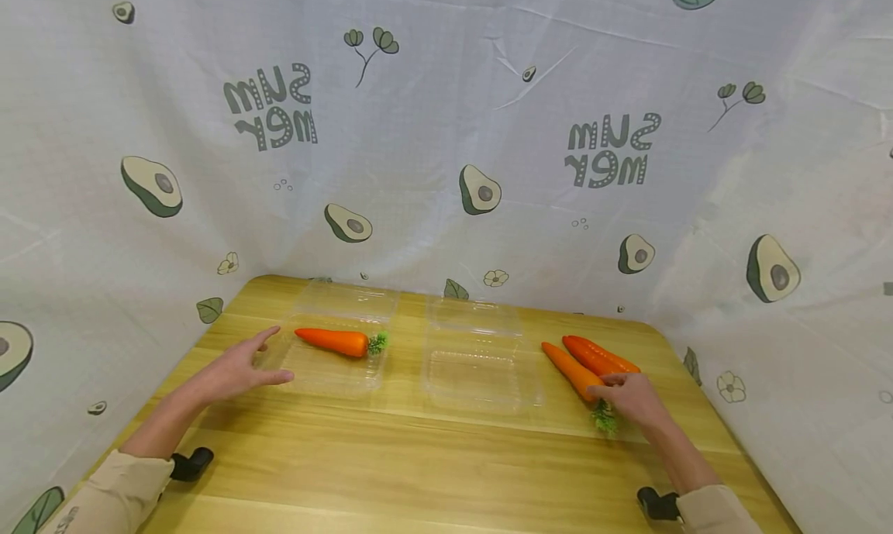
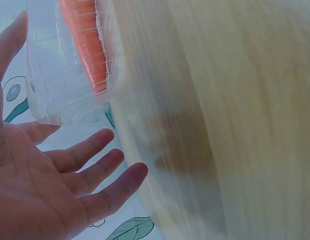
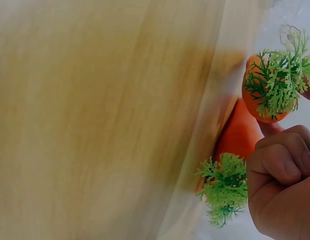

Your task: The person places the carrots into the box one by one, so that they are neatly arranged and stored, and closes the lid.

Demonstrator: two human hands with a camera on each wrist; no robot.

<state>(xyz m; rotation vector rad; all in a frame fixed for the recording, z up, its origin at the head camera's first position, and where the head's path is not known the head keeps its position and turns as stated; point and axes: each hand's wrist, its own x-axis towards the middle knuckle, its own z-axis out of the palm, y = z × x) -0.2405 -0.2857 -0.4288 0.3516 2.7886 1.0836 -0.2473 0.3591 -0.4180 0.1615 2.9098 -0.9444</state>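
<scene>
My right hand (image 1: 631,398) pinches an orange carrot (image 1: 574,370) near its leafy green top, between thumb and fingers. In the right wrist view, that green top (image 3: 280,85) faces the camera. Just beside it on the table lies a redder carrot (image 1: 601,356), its leaf end hidden by the hand in the head view. My left hand (image 1: 233,373), fingers spread and holding nothing, is at the left side of a clear plastic box (image 1: 328,380). Inside that box lies another carrot (image 1: 333,342), its leaves pointing right.
A second clear plastic box (image 1: 474,379) stands in the middle, its lid (image 1: 474,315) laid back. The left box's lid (image 1: 345,300) is also folded back. A patterned cloth (image 1: 418,131) surrounds the wooden table (image 1: 418,472) at the back and sides.
</scene>
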